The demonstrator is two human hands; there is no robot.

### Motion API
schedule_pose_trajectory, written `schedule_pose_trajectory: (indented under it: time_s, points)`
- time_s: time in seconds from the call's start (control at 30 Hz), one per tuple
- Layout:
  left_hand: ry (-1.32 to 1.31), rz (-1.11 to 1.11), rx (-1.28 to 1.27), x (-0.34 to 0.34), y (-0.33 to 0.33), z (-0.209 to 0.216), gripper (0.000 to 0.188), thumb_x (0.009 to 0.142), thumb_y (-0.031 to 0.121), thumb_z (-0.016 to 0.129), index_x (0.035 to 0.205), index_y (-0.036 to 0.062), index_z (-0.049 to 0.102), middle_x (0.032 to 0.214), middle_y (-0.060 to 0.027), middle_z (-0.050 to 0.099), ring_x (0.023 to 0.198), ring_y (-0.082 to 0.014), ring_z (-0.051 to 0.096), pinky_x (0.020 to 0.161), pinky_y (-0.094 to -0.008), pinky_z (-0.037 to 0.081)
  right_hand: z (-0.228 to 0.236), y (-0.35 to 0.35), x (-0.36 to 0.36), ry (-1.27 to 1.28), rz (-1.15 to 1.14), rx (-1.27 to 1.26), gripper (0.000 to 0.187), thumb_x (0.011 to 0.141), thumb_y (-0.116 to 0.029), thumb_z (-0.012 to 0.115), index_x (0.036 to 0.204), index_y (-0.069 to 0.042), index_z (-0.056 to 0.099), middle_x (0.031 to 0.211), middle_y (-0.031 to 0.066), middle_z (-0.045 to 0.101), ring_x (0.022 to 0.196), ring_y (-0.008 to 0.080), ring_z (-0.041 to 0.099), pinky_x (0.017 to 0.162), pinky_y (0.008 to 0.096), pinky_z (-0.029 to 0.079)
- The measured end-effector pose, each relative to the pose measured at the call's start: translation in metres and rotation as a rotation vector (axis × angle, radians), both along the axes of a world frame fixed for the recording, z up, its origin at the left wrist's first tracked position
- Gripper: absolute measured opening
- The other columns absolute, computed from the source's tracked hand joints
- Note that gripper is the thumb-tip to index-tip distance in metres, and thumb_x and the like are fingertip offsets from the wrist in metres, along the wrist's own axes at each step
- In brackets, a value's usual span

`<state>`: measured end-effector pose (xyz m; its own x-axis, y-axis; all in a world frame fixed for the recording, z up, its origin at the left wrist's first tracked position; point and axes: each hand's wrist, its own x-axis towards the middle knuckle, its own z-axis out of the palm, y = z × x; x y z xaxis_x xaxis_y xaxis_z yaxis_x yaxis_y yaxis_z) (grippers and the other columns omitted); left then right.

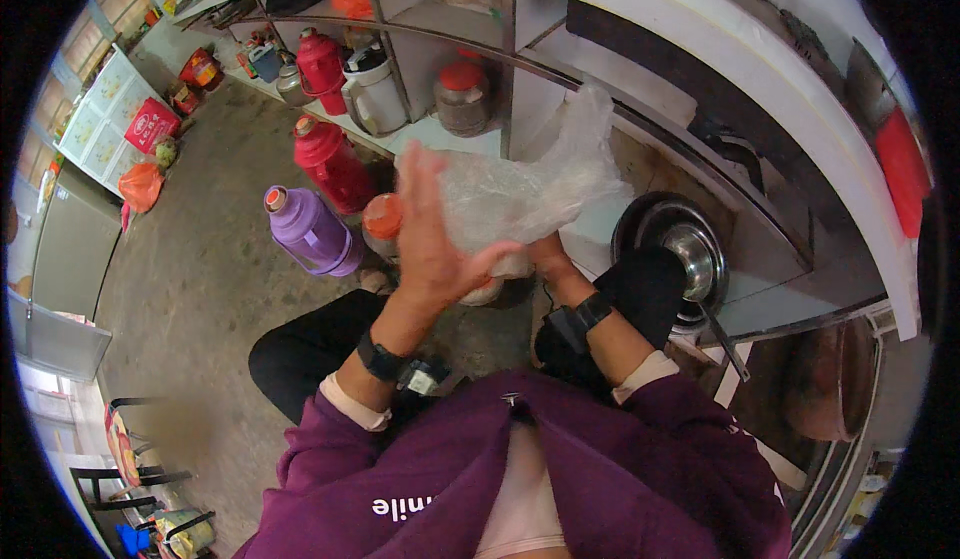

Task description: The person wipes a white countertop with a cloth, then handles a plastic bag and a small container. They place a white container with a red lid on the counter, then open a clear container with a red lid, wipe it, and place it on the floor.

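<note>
A crumpled clear plastic bag (510,194) stands up in front of me, its loose end pointing to the far right. My left hand (432,234) is at the bag's left side, open, with its fingers stretched up and slightly blurred. At the bag's lower right edge is my right hand (547,255); the bag hides its fingers, so its grip does not show. Just left of my left hand, a jar with an orange lid (383,217) stands on the floor. Below the bag, another rounded container (482,292) is partly covered by my left hand.
A purple thermos (312,234) and a red thermos (335,166) stand on the floor to the left. Shelves ahead hold another red thermos (322,71), a white jug (375,92) and an orange-lidded jar (462,97). Metal basins (712,259) lie at my right knee.
</note>
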<state>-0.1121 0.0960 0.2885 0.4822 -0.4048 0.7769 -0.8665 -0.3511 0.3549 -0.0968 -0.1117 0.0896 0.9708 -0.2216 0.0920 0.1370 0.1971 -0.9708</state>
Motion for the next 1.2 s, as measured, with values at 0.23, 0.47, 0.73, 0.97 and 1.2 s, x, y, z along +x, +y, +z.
schedule_pose_trajectory:
  time_s: [0.23,0.47,0.73,0.97,1.2]
  points:
    - [0.523,0.116,0.07,0.024,0.026,-0.085,0.147,0.048,0.038,0.094,0.146,-0.0069,-0.005,0.152,-0.0246,0.016,0.142,-0.0314,0.02,0.114,-0.0401,0.023,0.013,0.01,-0.014,0.16,-0.049,-0.047,0.052,0.087,-0.019,0.068,0.132,-0.003,0.047,0.13,0.0096,0.052,0.119,0.0229,0.05,0.101,0.0362,0.041]
    - [0.779,-0.038,-0.253,0.032,-0.001,-0.092,0.094,0.066,0.021,0.083,0.139,-0.0036,0.029,0.138,-0.0217,0.041,0.124,-0.0289,0.046,0.103,-0.038,0.038,0.08,0.029,-0.049,0.139,0.307,-0.442,0.074,0.076,-0.044,0.076,0.133,-0.006,0.049,0.135,0.0127,0.05,0.124,0.0275,0.046,0.105,0.0386,0.036]
    - [0.789,-0.131,-0.32,0.022,0.005,-0.107,0.043,0.073,0.002,0.061,0.116,-0.002,0.057,0.12,-0.0155,0.054,0.112,-0.0285,0.054,0.094,-0.0371,0.043,0.104,0.044,-0.057,0.114,0.299,-0.465,0.096,0.061,-0.052,0.085,0.134,-0.005,0.046,0.133,0.0121,0.05,0.123,0.026,0.046,0.104,0.0382,0.038]
    - [0.551,-0.243,-0.145,0.008,0.009,-0.121,0.056,0.078,0.008,0.069,0.129,-0.0002,0.046,0.122,-0.0178,0.052,0.115,-0.0345,0.052,0.098,-0.0394,0.041,0.112,0.045,-0.066,0.151,0.254,-0.203,0.072,0.074,-0.039,0.081,0.13,-0.005,0.05,0.125,0.0098,0.056,0.115,0.0225,0.052,0.1,0.0355,0.041]
    - [0.6,-0.221,0.244,0.0,0.024,-0.124,0.079,0.075,0.011,0.073,0.14,-0.0008,0.031,0.141,-0.0225,0.037,0.128,-0.0351,0.042,0.105,-0.0403,0.036,0.08,0.055,-0.057,0.105,0.042,-0.266,0.062,0.079,-0.033,0.079,0.125,-0.002,0.053,0.123,0.0096,0.057,0.113,0.021,0.052,0.096,0.0348,0.042]
